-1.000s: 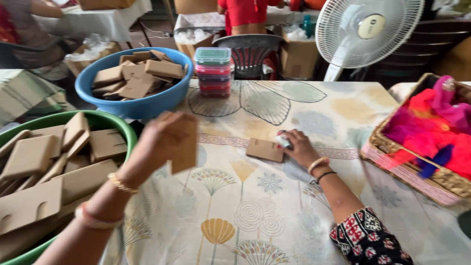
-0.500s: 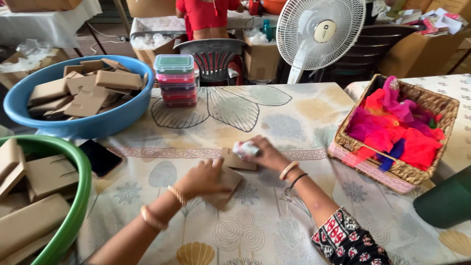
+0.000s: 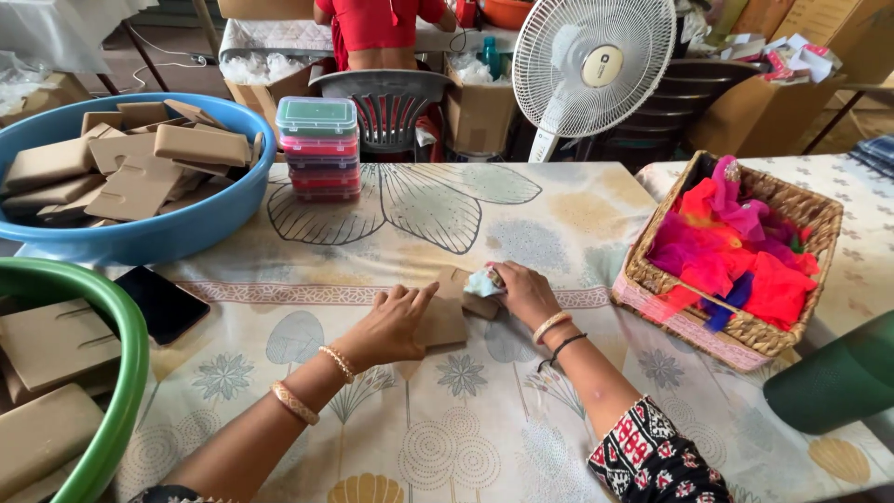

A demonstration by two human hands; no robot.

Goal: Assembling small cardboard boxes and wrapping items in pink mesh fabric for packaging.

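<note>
Cardboard piece (image 3: pixel 445 319), flat, brown, under both hands

A: What has the left hand (image 3: pixel 396 321) done?
B: A second ago it held a brown cardboard piece (image 3: pixel 445 321) raised above the table; now it presses that piece flat on the tablecloth (image 3: pixel 521 219).

A: And the right hand (image 3: pixel 523 293)?
B: It stayed near the second card (image 3: pixel 468 287), now gripping a pale cloth wad (image 3: pixel 482 282) touching it.
</note>
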